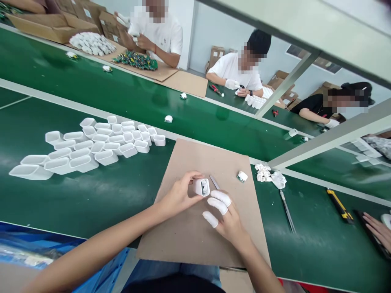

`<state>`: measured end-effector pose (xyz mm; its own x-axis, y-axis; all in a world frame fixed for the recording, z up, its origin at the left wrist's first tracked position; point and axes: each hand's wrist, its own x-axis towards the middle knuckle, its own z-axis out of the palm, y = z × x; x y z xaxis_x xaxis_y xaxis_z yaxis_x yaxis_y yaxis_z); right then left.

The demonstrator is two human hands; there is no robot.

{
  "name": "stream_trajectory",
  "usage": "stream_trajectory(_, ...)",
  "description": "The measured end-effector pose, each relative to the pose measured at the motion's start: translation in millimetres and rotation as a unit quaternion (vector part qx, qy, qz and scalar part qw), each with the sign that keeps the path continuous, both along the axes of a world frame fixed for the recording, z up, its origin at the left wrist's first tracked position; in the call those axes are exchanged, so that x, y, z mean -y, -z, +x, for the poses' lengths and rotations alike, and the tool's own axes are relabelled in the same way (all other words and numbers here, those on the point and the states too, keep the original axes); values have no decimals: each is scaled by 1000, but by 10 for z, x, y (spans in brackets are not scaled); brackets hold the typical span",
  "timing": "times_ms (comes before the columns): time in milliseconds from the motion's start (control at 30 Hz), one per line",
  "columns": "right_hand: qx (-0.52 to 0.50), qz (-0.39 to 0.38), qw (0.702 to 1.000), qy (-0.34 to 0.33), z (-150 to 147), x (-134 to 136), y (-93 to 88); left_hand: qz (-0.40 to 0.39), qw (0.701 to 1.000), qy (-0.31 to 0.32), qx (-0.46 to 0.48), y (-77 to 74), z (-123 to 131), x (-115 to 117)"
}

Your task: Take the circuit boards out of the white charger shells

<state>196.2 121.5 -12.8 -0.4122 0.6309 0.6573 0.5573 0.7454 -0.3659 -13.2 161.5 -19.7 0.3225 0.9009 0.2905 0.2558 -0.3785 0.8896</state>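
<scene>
My left hand [180, 190] grips a white plastic housing [198, 188] between thumb and fingers, its open end turned toward me. Inside the housing a white part and a bit of dark circuit board [203, 186] show. Just right of it is my right hand [227, 215], with white finger cots on thumb and fingers. Those fingers are apart and hold nothing that I can see. A thin metal tool [214, 182] lies beyond them, partly hidden by the fingertips. On the cardboard sheet [183, 244] sits a small green board with a white cap [242, 176].
Several empty white housings [82, 162] stand on the left. Right of the cardboard are crumpled white finger cots [263, 173], tweezers [287, 211] and a yellow utility knife [339, 205]. A green conveyor belt [131, 95] carries boards past co-workers opposite. Another person's hand [378, 232] shows far right.
</scene>
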Motion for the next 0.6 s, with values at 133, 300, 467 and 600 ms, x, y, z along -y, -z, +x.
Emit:
stream_trajectory(133,-94,-9,995,20,26,-19,-27,13,1000,8,-17,-12,10,-13)
stream_trajectory(300,-118,-109,986,36,-54,-244,-47,37,997,15,-71,-1,58,-3)
stream_trajectory(467,-122,-292,948,23,-242,-640,-32,54,992,-26,-109,86,28,-119)
stream_trajectory(600,-70,-300,951,11,-459,-972,-105,70,986,-88,-124,109,-86,-319)
